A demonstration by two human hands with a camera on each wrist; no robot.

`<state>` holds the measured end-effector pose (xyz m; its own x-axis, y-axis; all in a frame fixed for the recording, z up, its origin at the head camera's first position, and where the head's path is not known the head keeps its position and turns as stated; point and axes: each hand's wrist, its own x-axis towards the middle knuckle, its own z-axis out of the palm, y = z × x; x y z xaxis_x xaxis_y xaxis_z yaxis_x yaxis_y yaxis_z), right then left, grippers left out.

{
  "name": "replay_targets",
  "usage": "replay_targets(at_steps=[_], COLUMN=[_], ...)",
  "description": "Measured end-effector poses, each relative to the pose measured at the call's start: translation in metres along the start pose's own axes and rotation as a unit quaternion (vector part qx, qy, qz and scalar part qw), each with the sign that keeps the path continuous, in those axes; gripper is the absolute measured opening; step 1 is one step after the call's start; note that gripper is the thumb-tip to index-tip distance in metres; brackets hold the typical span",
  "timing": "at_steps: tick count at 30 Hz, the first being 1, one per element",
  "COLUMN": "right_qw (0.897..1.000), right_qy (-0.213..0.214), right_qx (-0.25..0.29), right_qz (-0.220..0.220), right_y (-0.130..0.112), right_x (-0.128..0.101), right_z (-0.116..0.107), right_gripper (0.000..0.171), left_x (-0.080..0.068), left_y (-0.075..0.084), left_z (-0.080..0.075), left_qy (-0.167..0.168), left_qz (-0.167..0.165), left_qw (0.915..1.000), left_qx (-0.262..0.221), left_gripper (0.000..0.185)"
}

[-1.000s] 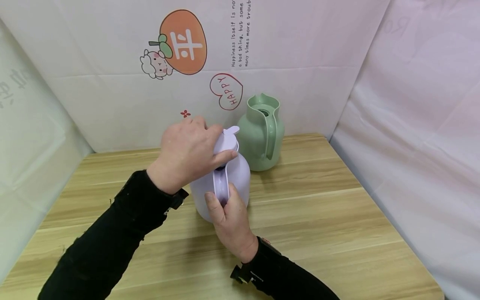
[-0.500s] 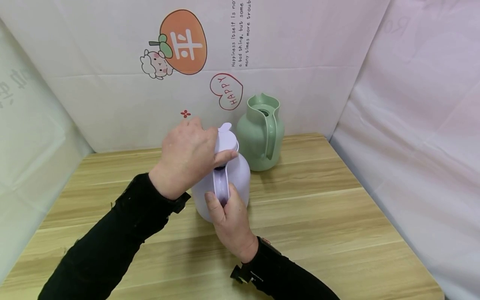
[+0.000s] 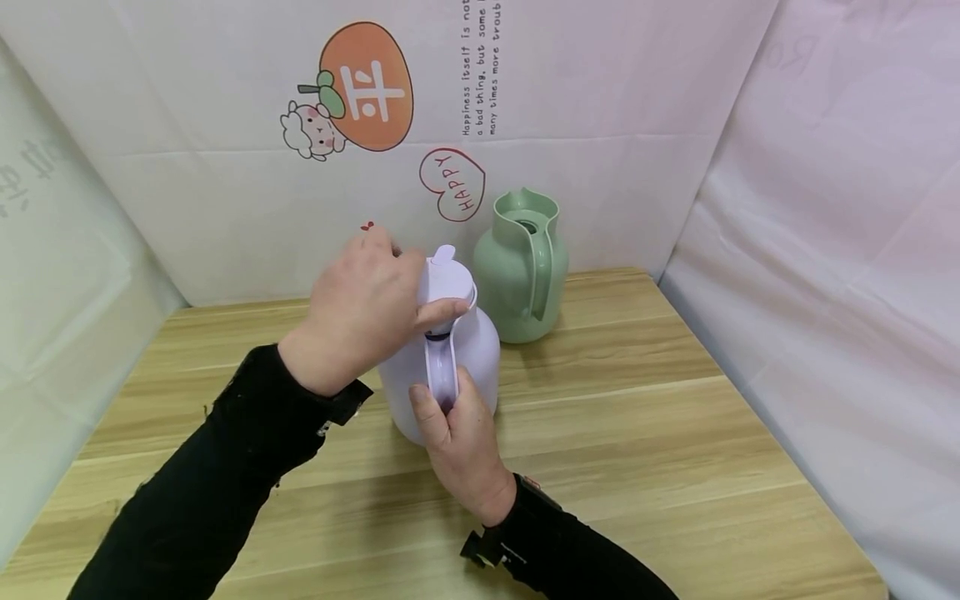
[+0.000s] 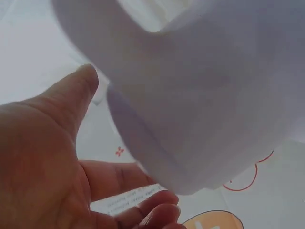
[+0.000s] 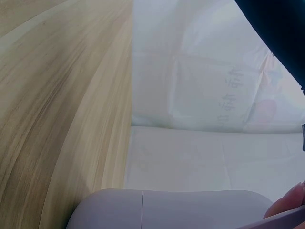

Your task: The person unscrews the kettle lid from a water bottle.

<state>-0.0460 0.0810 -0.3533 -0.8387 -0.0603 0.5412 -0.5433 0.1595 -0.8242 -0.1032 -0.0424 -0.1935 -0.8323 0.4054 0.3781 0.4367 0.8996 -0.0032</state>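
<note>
On the bench (image 3: pixel 637 433), my left hand (image 3: pixel 363 312) is clamping its grip round the lilac jug's lid (image 3: pixel 448 282) while my right hand (image 3: pixel 461 442) is gripping the handle (image 3: pixel 442 375), green jug (image 3: pixel 521 267) just behind

We read this as a small staged recording corner, not a lived-in room. A wood-grain bench (image 3: pixel 637 433) is boxed in on three sides by thin white sheeting (image 3: pixel 825 250), creased and hung like a backdrop. The back sheet carries cheerful printed decoration: an orange fruit sticker (image 3: pixel 367 83) with a cartoon sheep (image 3: pixel 309 129) beside it, a red heart reading "HAPPY" (image 3: pixel 453 183), and lines of small English text (image 3: pixel 480 67). On the bench we note only household ware, two vacuum jugs, one lilac (image 3: pixel 465 350) and one green (image 3: pixel 521 267).
</note>
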Motion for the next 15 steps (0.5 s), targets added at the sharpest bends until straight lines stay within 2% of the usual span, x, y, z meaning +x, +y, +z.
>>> replay_targets(at_steps=[3,5,7,10,15], right_qw=[1.000,1.000,1.000,1.000,1.000], right_qy=[0.000,0.002,0.003,0.004,0.006], right_qx=[-0.002,-0.006,-0.008,-0.013,-0.018], right_qz=[-0.002,-0.004,-0.005,-0.003,-0.001], right_y=[0.000,-0.001,-0.001,-0.001,-0.001], right_x=[0.000,0.000,0.000,0.000,0.000], right_z=[0.000,0.000,0.000,0.000,0.000], right_gripper=[0.032,0.032,0.031,0.027,0.023], left_x=[0.003,0.006,0.008,0.011,0.013], left_y=[-0.010,-0.017,-0.023,-0.027,-0.028], left_z=[-0.007,-0.011,-0.013,-0.014,-0.013], left_qy=[-0.024,-0.052,-0.086,-0.124,-0.144], left_qz=[0.070,0.124,0.160,0.173,0.173], left_qw=[0.9970,0.9896,0.9798,0.9700,0.9673], left_qx=[-0.022,-0.051,-0.084,-0.117,-0.117], left_gripper=[0.056,0.053,0.054,0.055,0.054])
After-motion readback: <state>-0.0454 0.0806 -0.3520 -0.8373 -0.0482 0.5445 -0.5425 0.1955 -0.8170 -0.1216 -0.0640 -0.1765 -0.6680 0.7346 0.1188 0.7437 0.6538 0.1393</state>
